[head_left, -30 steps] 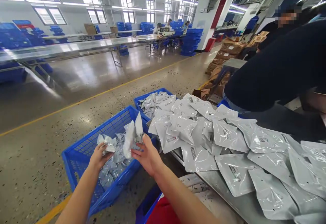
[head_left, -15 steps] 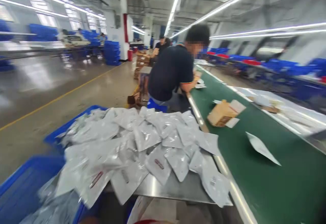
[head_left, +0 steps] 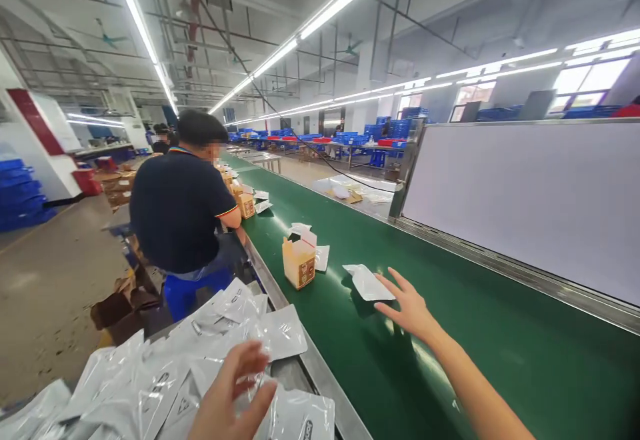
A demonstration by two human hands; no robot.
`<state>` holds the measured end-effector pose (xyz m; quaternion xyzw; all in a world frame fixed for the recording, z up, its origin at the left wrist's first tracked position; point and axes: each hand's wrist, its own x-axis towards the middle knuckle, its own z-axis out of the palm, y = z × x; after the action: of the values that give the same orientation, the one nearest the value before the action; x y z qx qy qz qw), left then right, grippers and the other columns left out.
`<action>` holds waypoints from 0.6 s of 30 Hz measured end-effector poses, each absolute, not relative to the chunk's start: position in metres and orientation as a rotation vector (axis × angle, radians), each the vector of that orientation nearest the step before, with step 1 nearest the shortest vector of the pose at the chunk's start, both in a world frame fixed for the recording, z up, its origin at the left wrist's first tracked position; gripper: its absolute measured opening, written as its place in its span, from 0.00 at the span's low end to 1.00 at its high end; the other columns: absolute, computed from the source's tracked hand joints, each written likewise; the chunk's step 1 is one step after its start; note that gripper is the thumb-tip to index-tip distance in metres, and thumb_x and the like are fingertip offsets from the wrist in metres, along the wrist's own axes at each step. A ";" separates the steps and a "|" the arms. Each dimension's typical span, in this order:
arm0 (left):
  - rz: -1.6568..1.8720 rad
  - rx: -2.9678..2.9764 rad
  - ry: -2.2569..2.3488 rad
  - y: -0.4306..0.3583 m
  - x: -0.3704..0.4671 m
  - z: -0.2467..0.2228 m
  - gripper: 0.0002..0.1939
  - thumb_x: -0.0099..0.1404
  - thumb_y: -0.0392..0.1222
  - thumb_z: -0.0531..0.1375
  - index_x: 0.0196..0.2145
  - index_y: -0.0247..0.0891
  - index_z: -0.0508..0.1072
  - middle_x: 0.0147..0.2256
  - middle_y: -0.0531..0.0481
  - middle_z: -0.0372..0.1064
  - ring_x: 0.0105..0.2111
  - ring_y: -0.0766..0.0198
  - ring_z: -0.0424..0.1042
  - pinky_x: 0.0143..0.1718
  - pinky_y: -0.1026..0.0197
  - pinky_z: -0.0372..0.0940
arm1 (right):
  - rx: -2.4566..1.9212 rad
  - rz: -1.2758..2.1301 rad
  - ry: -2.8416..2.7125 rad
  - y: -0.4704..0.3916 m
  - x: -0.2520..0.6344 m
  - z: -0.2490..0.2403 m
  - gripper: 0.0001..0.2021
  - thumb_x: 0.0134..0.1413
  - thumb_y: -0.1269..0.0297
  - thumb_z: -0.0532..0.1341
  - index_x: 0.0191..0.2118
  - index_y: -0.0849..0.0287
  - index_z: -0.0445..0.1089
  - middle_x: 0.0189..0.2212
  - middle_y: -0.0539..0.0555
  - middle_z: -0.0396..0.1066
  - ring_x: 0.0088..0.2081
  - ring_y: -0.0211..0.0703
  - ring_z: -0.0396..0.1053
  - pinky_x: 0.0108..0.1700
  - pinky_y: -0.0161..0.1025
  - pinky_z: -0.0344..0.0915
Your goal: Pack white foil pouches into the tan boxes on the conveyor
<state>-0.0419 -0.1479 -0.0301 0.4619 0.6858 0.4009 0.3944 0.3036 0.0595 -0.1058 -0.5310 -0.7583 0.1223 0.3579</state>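
My right hand [head_left: 409, 305] reaches out over the green conveyor belt [head_left: 450, 333], fingers spread, empty, its fingertips just right of a flat white pouch [head_left: 366, 282] lying on the belt. My left hand [head_left: 231, 397] hovers low over a pile of silver-white pouches [head_left: 150, 380] on the metal side table, fingers loosely apart, holding nothing. A small yellow carton [head_left: 299, 262] stands on the belt left of the pouch, with another white pouch [head_left: 321, 257] behind it.
A person in a dark shirt [head_left: 180, 217] leans over the belt ahead on the left, with more cartons [head_left: 245, 204] beside them. A white panel [head_left: 525, 193] runs along the belt's far side. Brown cartons [head_left: 117, 307] lie on the floor at left.
My view has swung right from the blue baskets to the belt. Both hands, which held pouches over a basket, are now empty. A white pouch now lies on the belt by my right hand.
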 end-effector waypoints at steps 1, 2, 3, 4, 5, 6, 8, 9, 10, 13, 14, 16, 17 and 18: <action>1.189 1.240 1.763 -0.111 -0.030 -0.036 0.34 0.52 0.54 0.63 0.54 0.46 0.60 0.53 0.46 0.65 0.55 0.51 0.63 0.56 0.51 0.61 | -1.362 0.294 -1.962 0.069 0.300 -0.116 0.24 0.49 0.58 0.63 0.54 0.51 0.67 0.61 0.63 0.55 0.60 0.68 0.51 0.55 0.63 0.54; 1.288 1.265 1.816 -0.078 -0.018 -0.043 0.40 0.50 0.53 0.64 0.58 0.40 0.55 0.57 0.41 0.59 0.58 0.49 0.59 0.58 0.47 0.58 | -1.346 0.277 -1.966 0.075 0.295 -0.124 0.22 0.51 0.61 0.63 0.54 0.50 0.68 0.61 0.62 0.55 0.61 0.67 0.50 0.55 0.62 0.54; 1.337 1.289 1.866 -0.048 -0.009 -0.049 0.44 0.49 0.51 0.64 0.60 0.37 0.51 0.60 0.37 0.53 0.61 0.47 0.54 0.60 0.45 0.53 | -1.320 0.265 -1.968 0.078 0.290 -0.131 0.20 0.54 0.63 0.61 0.53 0.49 0.68 0.60 0.61 0.56 0.61 0.64 0.52 0.56 0.60 0.54; 1.389 1.328 1.902 -0.022 -0.002 -0.054 0.48 0.48 0.50 0.66 0.61 0.34 0.48 0.61 0.34 0.50 0.62 0.46 0.50 0.62 0.44 0.49 | -1.288 0.257 -1.965 0.080 0.286 -0.135 0.17 0.56 0.66 0.60 0.52 0.50 0.69 0.59 0.60 0.58 0.60 0.60 0.54 0.56 0.58 0.55; 1.406 1.355 1.927 -0.001 0.004 -0.059 0.50 0.46 0.48 0.67 0.61 0.33 0.47 0.62 0.33 0.46 0.64 0.46 0.46 0.63 0.45 0.46 | -1.254 0.254 -1.956 0.081 0.283 -0.138 0.15 0.58 0.67 0.58 0.51 0.52 0.69 0.57 0.60 0.61 0.58 0.55 0.58 0.56 0.56 0.56; 1.414 1.377 1.937 0.017 0.007 -0.063 0.52 0.44 0.45 0.68 0.61 0.33 0.46 0.63 0.33 0.44 0.64 0.46 0.44 0.64 0.46 0.43 | -1.224 0.257 -1.943 0.082 0.281 -0.139 0.13 0.60 0.68 0.57 0.49 0.54 0.70 0.55 0.59 0.63 0.55 0.51 0.62 0.55 0.53 0.59; 1.411 1.385 1.930 0.044 0.011 -0.070 0.56 0.41 0.41 0.70 0.61 0.34 0.44 0.63 0.33 0.42 0.65 0.47 0.42 0.64 0.47 0.42 | -1.181 0.283 -1.900 0.083 0.280 -0.138 0.09 0.62 0.67 0.57 0.46 0.56 0.70 0.49 0.56 0.68 0.48 0.44 0.67 0.51 0.47 0.65; 1.400 1.369 1.922 0.054 0.013 -0.073 0.56 0.40 0.40 0.70 0.61 0.34 0.43 0.63 0.33 0.43 0.64 0.47 0.44 0.64 0.47 0.43 | -1.170 0.303 -1.870 0.084 0.281 -0.136 0.09 0.63 0.65 0.56 0.44 0.57 0.71 0.46 0.55 0.69 0.45 0.43 0.68 0.49 0.45 0.66; 1.385 1.348 1.911 0.061 0.014 -0.075 0.56 0.41 0.38 0.70 0.61 0.35 0.42 0.62 0.34 0.46 0.63 0.48 0.48 0.63 0.47 0.47 | -1.162 0.329 -1.837 0.085 0.283 -0.132 0.10 0.64 0.63 0.54 0.42 0.58 0.71 0.43 0.54 0.70 0.44 0.42 0.69 0.47 0.43 0.67; 1.333 1.313 1.858 0.068 0.023 -0.081 0.44 0.47 0.35 0.66 0.58 0.36 0.48 0.54 0.38 0.60 0.55 0.52 0.63 0.56 0.49 0.59 | -1.141 0.427 -1.704 0.080 0.290 -0.112 0.13 0.63 0.58 0.54 0.37 0.61 0.71 0.36 0.54 0.71 0.38 0.41 0.70 0.41 0.42 0.69; 1.311 1.322 1.833 0.064 0.027 -0.081 0.39 0.48 0.35 0.64 0.56 0.36 0.52 0.51 0.40 0.63 0.53 0.53 0.65 0.54 0.51 0.61 | -1.126 0.467 -1.652 0.075 0.292 -0.103 0.14 0.62 0.57 0.54 0.37 0.61 0.71 0.35 0.55 0.72 0.36 0.41 0.71 0.39 0.41 0.69; 1.269 1.382 1.766 0.050 0.039 -0.078 0.34 0.47 0.32 0.64 0.51 0.37 0.58 0.49 0.43 0.65 0.51 0.54 0.67 0.53 0.54 0.61 | -1.071 0.557 -1.567 0.059 0.292 -0.082 0.15 0.61 0.54 0.54 0.40 0.61 0.69 0.33 0.56 0.72 0.33 0.43 0.71 0.33 0.40 0.69; 1.254 1.436 1.725 0.040 0.045 -0.075 0.34 0.45 0.31 0.64 0.51 0.38 0.59 0.49 0.45 0.65 0.51 0.54 0.66 0.54 0.54 0.60 | -1.035 0.603 -1.542 0.049 0.291 -0.072 0.16 0.61 0.52 0.54 0.41 0.60 0.68 0.32 0.56 0.72 0.31 0.44 0.71 0.31 0.40 0.69; 1.242 1.490 1.684 0.029 0.051 -0.072 0.34 0.45 0.31 0.63 0.51 0.39 0.60 0.49 0.46 0.65 0.51 0.55 0.66 0.54 0.55 0.60 | -0.999 0.647 -1.531 0.039 0.290 -0.062 0.17 0.61 0.51 0.53 0.41 0.60 0.68 0.31 0.57 0.72 0.31 0.44 0.71 0.30 0.39 0.69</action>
<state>0.0511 0.0286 -0.0718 0.5565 0.6289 0.4639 0.2823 0.2896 0.0386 -0.0621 -0.4246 -0.6513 0.2750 0.5656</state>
